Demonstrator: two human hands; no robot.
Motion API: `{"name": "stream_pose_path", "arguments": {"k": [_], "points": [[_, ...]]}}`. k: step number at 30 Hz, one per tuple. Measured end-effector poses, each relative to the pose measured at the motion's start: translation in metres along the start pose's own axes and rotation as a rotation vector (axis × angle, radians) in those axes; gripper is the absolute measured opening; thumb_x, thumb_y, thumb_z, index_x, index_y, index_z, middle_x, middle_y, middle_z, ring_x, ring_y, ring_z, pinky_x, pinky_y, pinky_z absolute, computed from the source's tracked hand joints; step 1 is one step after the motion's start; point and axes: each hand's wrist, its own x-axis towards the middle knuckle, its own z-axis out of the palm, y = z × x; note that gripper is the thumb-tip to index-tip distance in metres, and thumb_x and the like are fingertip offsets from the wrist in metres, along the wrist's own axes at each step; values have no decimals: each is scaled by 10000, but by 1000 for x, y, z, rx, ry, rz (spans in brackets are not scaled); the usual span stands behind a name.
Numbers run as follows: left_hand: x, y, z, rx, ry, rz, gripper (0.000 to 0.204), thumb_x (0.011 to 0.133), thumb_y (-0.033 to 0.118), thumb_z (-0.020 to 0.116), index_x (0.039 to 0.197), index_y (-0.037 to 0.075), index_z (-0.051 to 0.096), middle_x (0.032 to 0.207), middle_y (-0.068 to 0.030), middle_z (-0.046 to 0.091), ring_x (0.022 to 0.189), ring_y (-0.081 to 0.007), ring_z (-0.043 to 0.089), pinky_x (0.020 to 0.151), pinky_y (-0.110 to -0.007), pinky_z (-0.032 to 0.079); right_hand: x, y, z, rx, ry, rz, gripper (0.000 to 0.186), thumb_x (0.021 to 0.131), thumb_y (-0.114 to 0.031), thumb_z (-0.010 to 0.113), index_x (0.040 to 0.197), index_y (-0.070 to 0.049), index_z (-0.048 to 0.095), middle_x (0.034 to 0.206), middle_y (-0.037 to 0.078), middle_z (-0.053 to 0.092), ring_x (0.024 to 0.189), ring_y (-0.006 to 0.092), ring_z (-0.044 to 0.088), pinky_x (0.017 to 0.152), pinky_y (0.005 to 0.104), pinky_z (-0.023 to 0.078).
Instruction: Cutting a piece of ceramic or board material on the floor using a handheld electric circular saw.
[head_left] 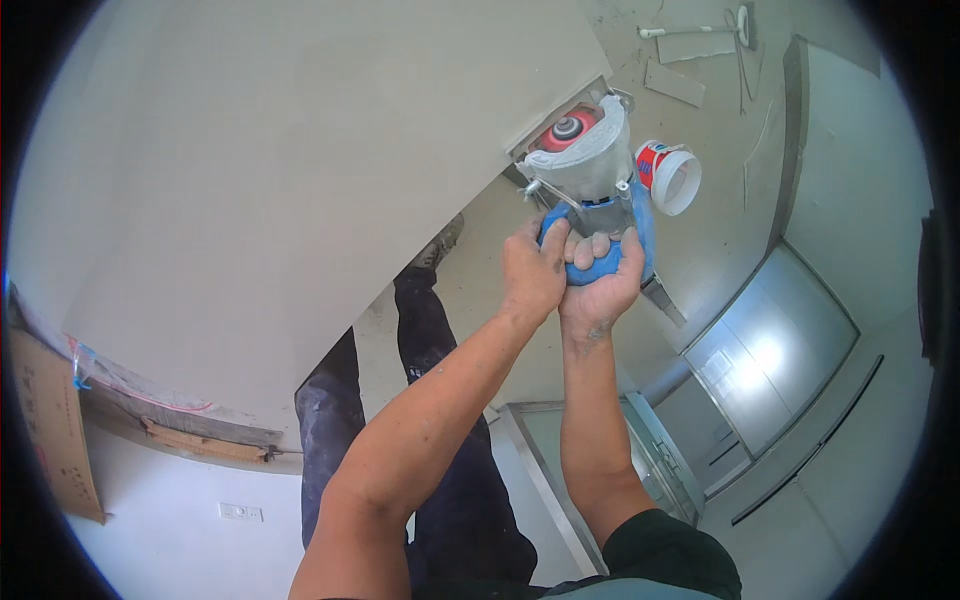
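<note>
Both of my hands grip a handheld power cutter with a blue body and a dusty silver metal guard (585,160). A red disc (568,128) with a grey centre nut shows inside the guard's frame. My left hand (532,265) is closed on the left side of the blue body. My right hand (605,285) wraps its fingers around the blue rear handle. The cutter's base frame lies against the edge of a large pale grey slab (300,170). Any contact between the disc and the slab is hidden.
A white and red bucket (676,180) lies tipped beside the cutter. Farther off are a white-handled tool (690,30) and a loose offcut strip (675,83). My legs (430,320) stand partly under the slab. At left rests a cardboard sheet (55,420); a glass-panelled door (770,350) is at right.
</note>
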Motion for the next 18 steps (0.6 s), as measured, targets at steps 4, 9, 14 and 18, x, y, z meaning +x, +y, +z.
{"name": "stream_pose_path", "arguments": {"k": [4, 9, 14, 18], "points": [[1, -3, 1, -11, -7, -3, 350, 896, 227, 589, 1045, -82, 658, 810, -260, 662, 732, -298, 655, 713, -399, 497, 3, -1, -4, -7, -18, 1, 220, 967, -301, 506, 852, -119, 457, 666, 1, 452, 538, 137, 437, 565, 329, 424], [4, -9, -2, 6, 3, 34, 314, 901, 219, 588, 990, -73, 660, 775, -225, 659, 696, -255, 629, 680, -396, 483, 2, 5, -5, 51, -9, 24, 217, 970, -297, 501, 863, -111, 472, 674, 7, 460, 541, 149, 450, 578, 334, 432], [4, -11, -1, 2, -3, 25, 315, 910, 217, 585, 993, -80, 653, 779, -223, 661, 698, -238, 621, 686, -392, 484, 1, 4, -5, 50, 7, 37, 209, 975, -287, 495, 876, -104, 489, 671, 10, 466, 549, 155, 460, 591, 335, 438], [3, -10, 1, -17, 4, 43, 311, 917, 208, 584, 999, -86, 648, 779, -216, 660, 698, -213, 602, 686, -381, 483, 1, 4, -6, 28, 5, 18, 213, 974, -289, 499, 871, -103, 494, 667, 9, 465, 549, 153, 461, 590, 334, 435]]}}
